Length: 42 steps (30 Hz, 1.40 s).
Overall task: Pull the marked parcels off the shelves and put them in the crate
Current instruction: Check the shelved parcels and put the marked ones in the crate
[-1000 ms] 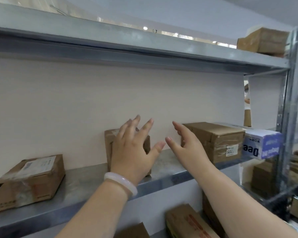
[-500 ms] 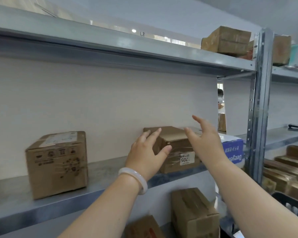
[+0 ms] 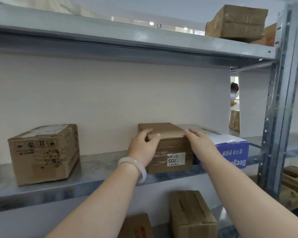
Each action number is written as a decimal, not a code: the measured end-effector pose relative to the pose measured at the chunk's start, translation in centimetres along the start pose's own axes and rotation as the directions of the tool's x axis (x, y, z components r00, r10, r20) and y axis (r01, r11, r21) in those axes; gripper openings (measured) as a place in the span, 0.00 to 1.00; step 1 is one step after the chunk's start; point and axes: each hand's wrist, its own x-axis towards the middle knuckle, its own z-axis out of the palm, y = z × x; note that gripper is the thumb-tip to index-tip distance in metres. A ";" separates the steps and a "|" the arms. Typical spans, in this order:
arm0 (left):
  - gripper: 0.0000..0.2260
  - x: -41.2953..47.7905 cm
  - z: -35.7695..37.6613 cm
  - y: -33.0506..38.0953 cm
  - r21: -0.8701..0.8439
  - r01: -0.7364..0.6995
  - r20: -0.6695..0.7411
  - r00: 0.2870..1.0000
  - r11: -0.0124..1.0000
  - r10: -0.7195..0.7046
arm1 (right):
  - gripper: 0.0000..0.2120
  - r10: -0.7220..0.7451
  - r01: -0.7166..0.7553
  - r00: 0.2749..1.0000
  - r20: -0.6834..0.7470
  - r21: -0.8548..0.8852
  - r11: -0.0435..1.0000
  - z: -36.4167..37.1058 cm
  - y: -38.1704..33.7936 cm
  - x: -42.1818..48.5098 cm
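Now makes contact with the parcel (image 3: pixel 169 143), marked by a 705 label (image 3: pixel 173 159), after hovering open-handed just short of it half a second ago. Grips its upper left corner with the left hand (image 3: pixel 143 146): fingers (image 3: pixel 147 131) curled over the top, thumb clamped on the front edge. Lays the right hand (image 3: pixel 201 143) along the upper right edge, fingers straight and unclenched, slipped between parcel and the blue box (image 3: pixel 230 150) just beside it. Cannot confirm any wrap round the far side. Finds the parcel flat on the shelf (image 3: pixel 100 167), near the front lip, apparently not lifted or drawn out yet. Leaves the brown box (image 3: pixel 43 153) further left untouched. Judges the reach complete and the grasp only half formed; expects a pull toward the body next, with some risk of dragging the blue box along. Sees no crate for certain in view.
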 end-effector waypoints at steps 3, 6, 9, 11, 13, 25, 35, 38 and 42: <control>0.17 -0.4 -0.1 0.1 0.018 -0.008 -0.013 1.000 1.000 0.008 | 0.24 0.231 -0.220 0.973 -0.018 0.236 0.946 0.6 0.2 0.2; 0.16 -1.1 -0.4 0.1 0.009 -0.034 -0.054 0.998 0.999 0.034 | 0.16 0.242 -0.234 0.970 0.011 0.310 0.922 0.8 0.5 0.2; 0.17 -1.5 -1.2 0.3 0.010 -0.061 -0.105 0.993 0.998 0.062 | 0.11 0.101 -0.109 0.994 0.040 0.289 0.951 0.8 -0.1 -0.8; 0.20 -1.6 -2.0 0.5 0.049 -0.077 -0.123 0.989 0.996 0.082 | 0.09 -0.066 0.046 0.996 0.062 0.289 0.956 0.7 -0.6 -1.7; 0.25 -1.7 -2.8 0.8 0.086 -0.067 -0.117 0.990 0.994 0.077 | 0.15 -0.229 0.197 0.970 0.081 0.289 0.937 0.8 -1.2 -2.9; 0.60 -2.4 -6.2 1.7 -0.067 0.121 0.056 0.991 0.990 -0.117 | 0.36 -0.652 0.659 0.751 0.102 -0.188 0.729 4.5 -2.0 -8.2; 0.45 -2.4 -8.5 -0.8 -0.211 0.043 -0.033 0.998 0.977 -0.051 | 0.18 -0.681 0.681 0.732 0.001 -0.032 0.732 6.5 -2.5 -9.5; 0.48 -2.5 -8.9 -0.5 -0.096 0.011 -0.055 0.998 0.995 -0.017 | 0.14 -0.638 0.643 0.766 -0.077 0.072 0.763 6.8 -2.6 -9.4; 0.58 -2.3 -8.9 0.1 0.040 0.068 0.018 0.997 0.997 -0.069 | 0.14 -0.653 0.658 0.750 -0.106 0.030 0.752 7.3 -2.7 -9.7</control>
